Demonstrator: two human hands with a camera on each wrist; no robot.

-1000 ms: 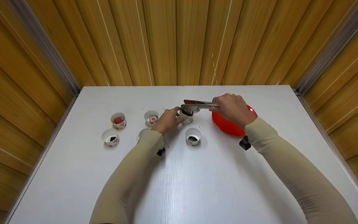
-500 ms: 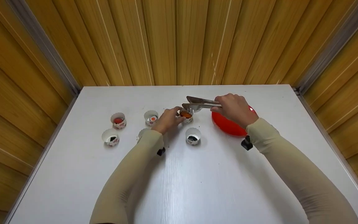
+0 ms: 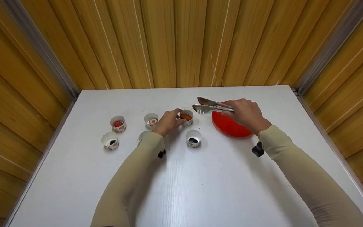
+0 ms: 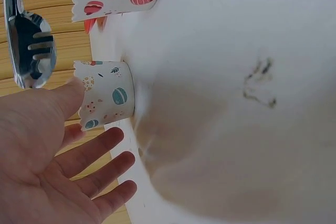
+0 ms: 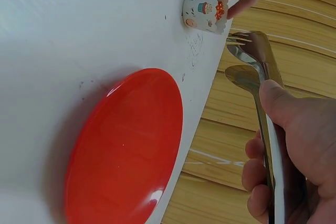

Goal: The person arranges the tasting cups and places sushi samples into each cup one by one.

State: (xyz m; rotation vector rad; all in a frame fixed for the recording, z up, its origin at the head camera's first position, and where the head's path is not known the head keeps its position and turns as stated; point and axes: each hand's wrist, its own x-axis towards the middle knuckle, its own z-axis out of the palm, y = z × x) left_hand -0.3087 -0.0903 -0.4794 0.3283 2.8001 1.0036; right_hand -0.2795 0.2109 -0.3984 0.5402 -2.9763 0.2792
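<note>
My left hand (image 3: pixel 169 122) pinches the rim of a patterned paper baking cup (image 3: pixel 188 121) between thumb and forefinger, its other fingers spread in the left wrist view. Something orange (image 3: pixel 186 117) lies in that cup. In my right hand (image 3: pixel 246 114) are metal serving tongs (image 3: pixel 214 106), with one forked tip and one spoon-like tip. The tips stand apart with nothing visible between them, in the air right of the cup. Under the tongs and right hand sits a shiny red plate (image 3: pixel 232 126), partly hidden in the head view but plain in the right wrist view.
Several more paper cups stand on the white table (image 3: pixel 181 183): one with a red piece (image 3: pixel 118 124), one with a white-and-orange piece (image 3: pixel 152 121), and two with dark pieces, left (image 3: pixel 112 142) and near (image 3: pixel 193 141). My left arm partly hides another cup (image 3: pixel 142 135). Wood-grain panels (image 3: pixel 187 44) enclose the table.
The tongs have moved right from over the cup toward the red plate, and their tips have spread. The orange contents of the cup have come into view. My left hand stays at the cup.
</note>
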